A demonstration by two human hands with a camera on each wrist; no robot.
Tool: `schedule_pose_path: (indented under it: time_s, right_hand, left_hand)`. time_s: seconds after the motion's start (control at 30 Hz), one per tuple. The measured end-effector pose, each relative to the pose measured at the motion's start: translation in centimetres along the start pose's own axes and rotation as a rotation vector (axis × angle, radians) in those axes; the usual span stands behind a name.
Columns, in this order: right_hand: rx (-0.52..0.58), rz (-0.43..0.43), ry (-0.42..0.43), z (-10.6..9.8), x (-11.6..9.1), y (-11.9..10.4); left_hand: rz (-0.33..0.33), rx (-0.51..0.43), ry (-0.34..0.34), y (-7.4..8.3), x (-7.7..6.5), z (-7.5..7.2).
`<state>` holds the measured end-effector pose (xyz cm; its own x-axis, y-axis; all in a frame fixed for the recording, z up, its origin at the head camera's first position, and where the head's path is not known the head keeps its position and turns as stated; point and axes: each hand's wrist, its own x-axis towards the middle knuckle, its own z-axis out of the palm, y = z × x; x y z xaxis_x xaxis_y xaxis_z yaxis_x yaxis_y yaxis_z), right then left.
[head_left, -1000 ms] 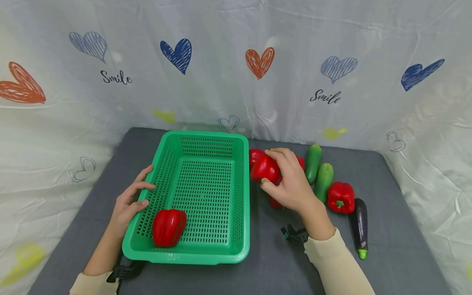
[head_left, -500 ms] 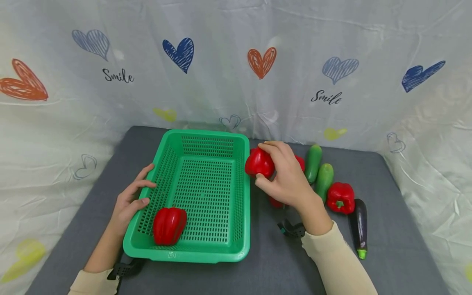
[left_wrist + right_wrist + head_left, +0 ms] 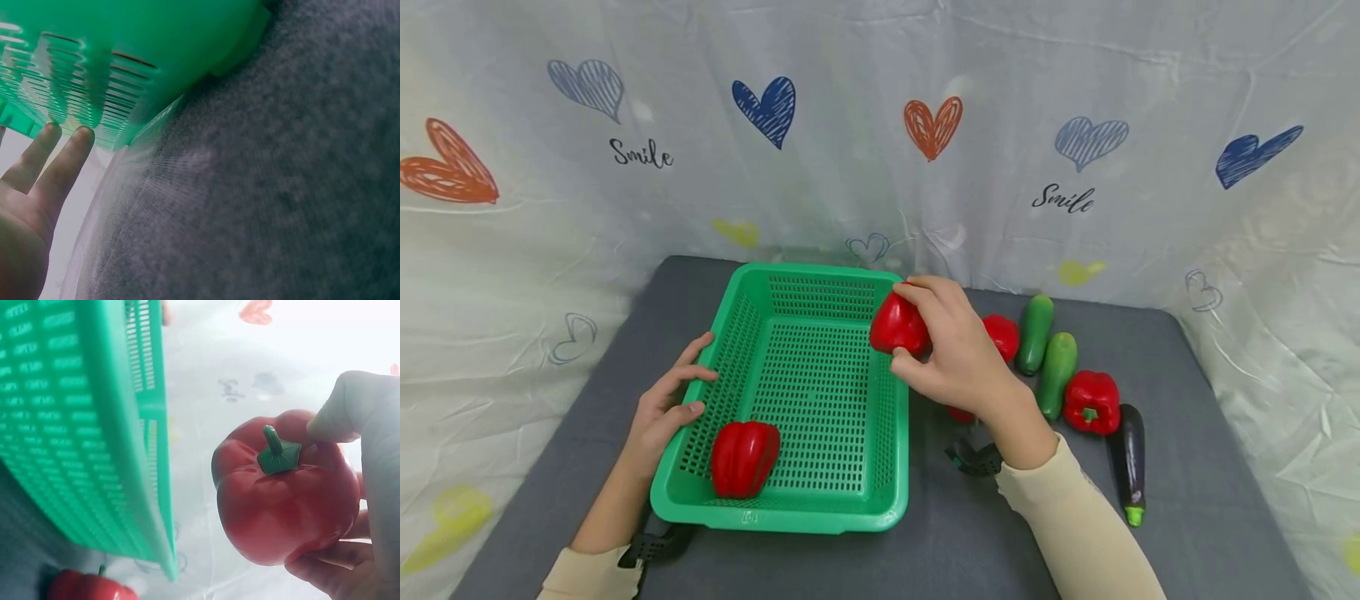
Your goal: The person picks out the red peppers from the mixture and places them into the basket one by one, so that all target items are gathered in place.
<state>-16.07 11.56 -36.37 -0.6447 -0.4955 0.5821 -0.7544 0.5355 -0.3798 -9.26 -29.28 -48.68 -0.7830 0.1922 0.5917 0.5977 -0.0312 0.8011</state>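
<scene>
In the head view, the bench (image 3: 947, 542) has its far edge along the curtain (image 3: 857, 192), with the basket (image 3: 797, 522) reaching close to that edge; grey cloth shows in front of the basket, along its left, and between its right rim and the eggplant (image 3: 1129, 454), while inside, the perforated floor shows from the far wall down to the near-left corner; the left hand (image 3: 658, 412) grips the basket's left side, thumb and forefinger over the rim; the right hand (image 3: 958, 346) pinches the held pepper (image 3: 895, 325) between thumb and fingers, near the far end of the right rim and covering part of it; five peppers can be counted: the held one, the basket pepper (image 3: 745, 458) lying in the near-left corner, the far pepper (image 3: 1002, 333) by the hand, the near pepper (image 3: 961, 413) partly hidden under the wrist, and the right pepper (image 3: 1092, 402); there are two cucumbers (image 3: 1036, 333) and one eggplant, just beside the right pepper; "Smile" (image 3: 642, 154) is written twice on the curtain among drawn hearts (image 3: 932, 129), and the raised letters on the basket's near rim are too small to read. In the left wrist view, two extended fingers (image 3: 62, 164) touch the outside of the slotted wall, with the bench filling the right. In the right wrist view, the held pepper hangs apart from the rim, a gap between; the thumb lies beside its green stem (image 3: 279, 456), the fingers underneath; one more pepper shows at the lower left, and the curtain's marks are blurred.
</scene>
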Motion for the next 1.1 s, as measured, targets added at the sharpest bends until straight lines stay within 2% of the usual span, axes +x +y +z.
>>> schedule_pose_path:
  time_s: [0.43, 0.67, 1.1]
  right_hand:
    - [0.05, -0.126, -0.053, 1.0, 2.7, -2.6]
    - [0.075, -0.171, -0.071, 1.7, 3.4, -3.8]
    - [0.128, -0.147, -0.202, 2.7, 4.0, -5.5]
  left_hand:
    - [-0.006, 0.0, 0.008, 0.0, -0.1, 0.0]
    - [-0.01, 0.002, 0.013, -0.1, -0.1, 0.0]
    - [-0.016, -0.007, 0.017, -0.2, -0.2, -0.1]
